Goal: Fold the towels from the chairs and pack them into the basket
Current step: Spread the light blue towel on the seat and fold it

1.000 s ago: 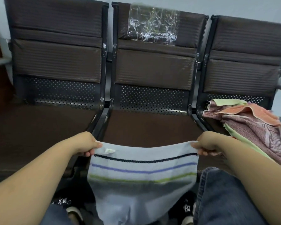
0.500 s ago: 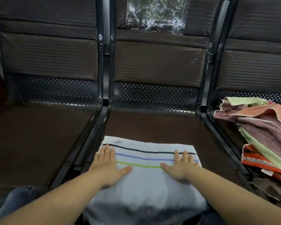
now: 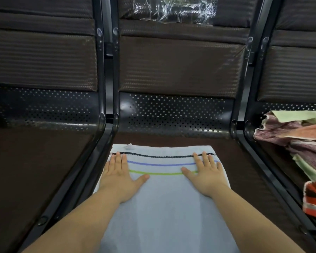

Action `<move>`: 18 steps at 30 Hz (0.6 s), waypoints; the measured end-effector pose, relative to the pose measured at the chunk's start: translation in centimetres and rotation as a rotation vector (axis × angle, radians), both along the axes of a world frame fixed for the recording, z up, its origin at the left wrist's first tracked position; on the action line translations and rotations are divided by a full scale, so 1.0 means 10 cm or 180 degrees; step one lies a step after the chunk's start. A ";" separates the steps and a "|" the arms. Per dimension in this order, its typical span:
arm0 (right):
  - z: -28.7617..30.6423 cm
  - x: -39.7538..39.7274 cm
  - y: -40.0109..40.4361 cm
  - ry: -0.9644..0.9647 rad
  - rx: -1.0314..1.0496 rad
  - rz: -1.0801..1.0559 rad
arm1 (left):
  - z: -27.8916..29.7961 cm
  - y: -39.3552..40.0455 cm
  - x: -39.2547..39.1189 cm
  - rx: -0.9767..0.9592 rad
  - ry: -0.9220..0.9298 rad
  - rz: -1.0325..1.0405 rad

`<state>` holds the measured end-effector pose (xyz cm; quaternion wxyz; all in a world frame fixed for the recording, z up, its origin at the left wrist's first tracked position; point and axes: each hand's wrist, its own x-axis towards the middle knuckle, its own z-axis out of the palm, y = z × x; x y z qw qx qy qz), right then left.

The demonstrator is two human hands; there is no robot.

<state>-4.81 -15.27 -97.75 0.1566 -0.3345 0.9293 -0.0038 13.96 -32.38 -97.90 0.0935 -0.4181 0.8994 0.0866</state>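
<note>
Hands: left hand (image 3: 119, 177) and right hand (image 3: 206, 175) lie flat, fingers straight, pressing the pale grey towel with black, blue and green stripes (image 3: 164, 198).
Change: a second ago it hung pinched by its corners; now spread for folding.
Surface: middle dark brown padded chair seat (image 3: 232, 161).
Beyond: heap of unfolded pink, green and orange towels (image 3: 297, 139) on the right seat; basket not in view.

pale blue towel (image 3: 164, 207) – black, blue, green stripes; brown chair seat (image 3: 171, 139).
</note>
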 end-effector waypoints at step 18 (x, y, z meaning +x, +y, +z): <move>0.34 0.09 -0.06 -0.0190 -0.0460 -0.0012 | 0.30 0.01 -0.06 -0.0186 0.0009 -0.0639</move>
